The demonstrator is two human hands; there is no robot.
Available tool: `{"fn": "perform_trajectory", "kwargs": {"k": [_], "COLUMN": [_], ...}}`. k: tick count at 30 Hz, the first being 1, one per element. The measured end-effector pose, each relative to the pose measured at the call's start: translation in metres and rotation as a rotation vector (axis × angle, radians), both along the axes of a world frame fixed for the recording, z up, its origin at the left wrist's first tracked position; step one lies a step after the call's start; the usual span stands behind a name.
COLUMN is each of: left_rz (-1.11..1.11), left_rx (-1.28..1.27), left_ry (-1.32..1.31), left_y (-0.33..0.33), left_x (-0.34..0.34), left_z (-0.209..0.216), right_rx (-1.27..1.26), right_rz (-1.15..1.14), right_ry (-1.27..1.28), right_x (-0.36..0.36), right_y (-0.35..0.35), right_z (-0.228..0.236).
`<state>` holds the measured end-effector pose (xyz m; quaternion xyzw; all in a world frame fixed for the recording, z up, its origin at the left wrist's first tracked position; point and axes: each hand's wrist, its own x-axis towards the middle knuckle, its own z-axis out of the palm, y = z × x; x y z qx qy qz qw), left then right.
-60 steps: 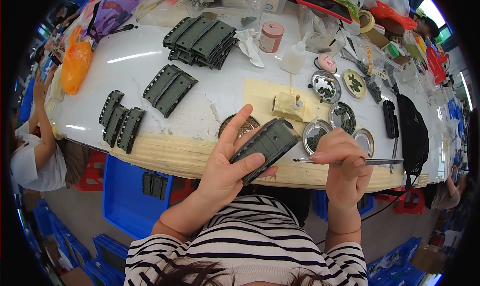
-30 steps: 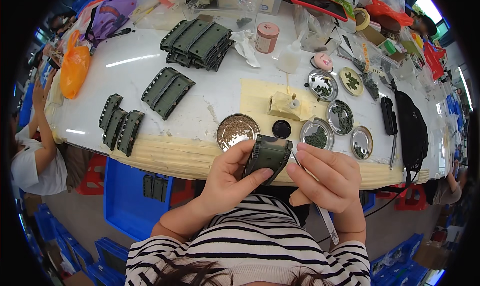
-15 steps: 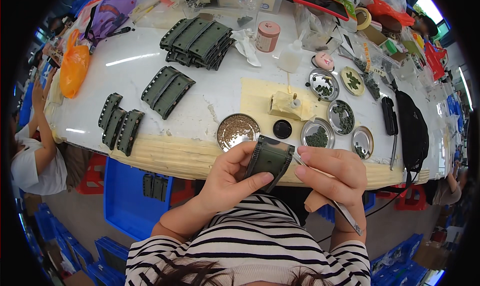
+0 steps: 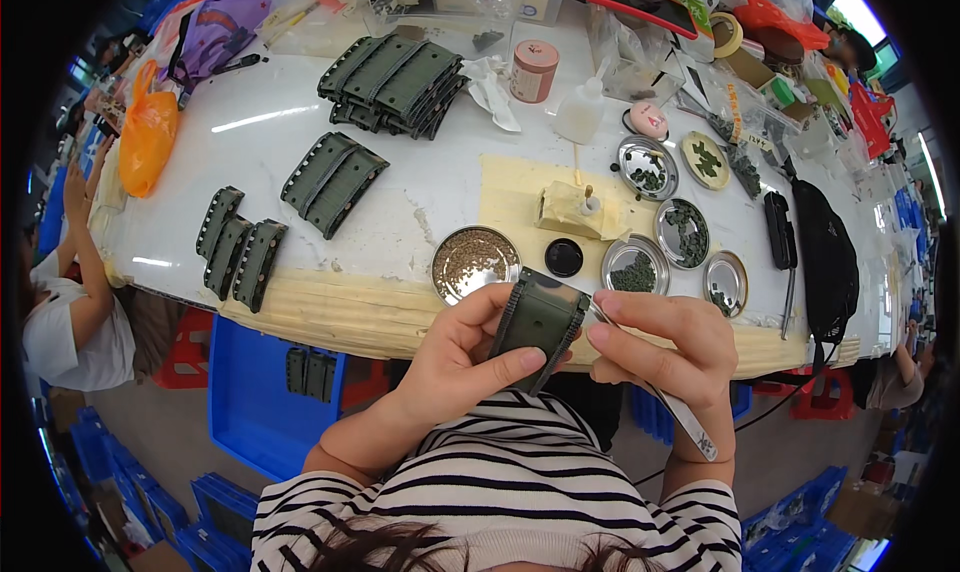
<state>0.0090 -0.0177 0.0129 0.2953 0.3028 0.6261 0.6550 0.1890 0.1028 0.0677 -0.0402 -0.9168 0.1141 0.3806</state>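
Observation:
Between the thumb and fingers of my left hand [image 4: 465,357] is a curved dark green camouflage part [image 4: 540,324] with a toothed edge, tilted up at the table's front edge. My right hand [image 4: 672,350] is closed around metal tweezers [image 4: 680,412]. Their tip end touches or nearly touches the part's right edge; whatever the tips pinch is too small to see. Beyond my left hand lies a round tin of brown bits [image 4: 476,257]. Past my right hand stands a tin of small dark green pieces [image 4: 637,272], beside a black round cap [image 4: 564,258].
A stack of green curved parts [image 4: 390,82] sits at the back, with more parts [image 4: 333,184] to the left. A yellow taped block [image 4: 575,212], a squeeze bottle [image 4: 580,112] and a pink jar [image 4: 534,72] stand mid-table. Below left is a blue bin [image 4: 250,402].
My right-hand fingers have shifted on the tweezers, and the tweezers' rear end has swung slightly left and up. The green part stays in my left hand, almost unmoved.

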Motion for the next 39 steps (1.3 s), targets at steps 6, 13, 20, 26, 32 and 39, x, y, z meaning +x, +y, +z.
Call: {"fn": "perform_trajectory", "kwargs": {"k": [6, 13, 20, 26, 32, 39], "left_rz": [0.001, -0.025, -0.005, 0.088, 0.047, 0.107], "left_rx": [-0.021, -0.021, 0.011, -0.040, -0.069, -0.023], "left_ry": [-0.019, -0.027, 0.015, 0.027, 0.002, 0.040], "left_y": [0.000, 0.001, 0.002, 0.005, 0.006, 0.009], "left_x": [0.001, 0.000, 0.002, -0.001, -0.001, 0.009], "left_z": [-0.001, -0.004, -0.005, 0.003, 0.002, 0.005], "right_rx": [0.031, 0.052, 0.023, -0.248, -0.501, -0.568], "right_rz": [0.008, 0.035, -0.014, -0.304, -0.843, -0.959], "right_ry": [-0.006, -0.017, -0.004, 0.330, -0.065, -0.220], "right_x": [-0.001, -0.002, -0.001, 0.044, 0.105, 0.100], "right_y": [0.001, 0.003, -0.002, 0.018, 0.047, 0.050], "right_z": [-0.001, -0.002, -0.001, -0.009, -0.024, -0.031]}}
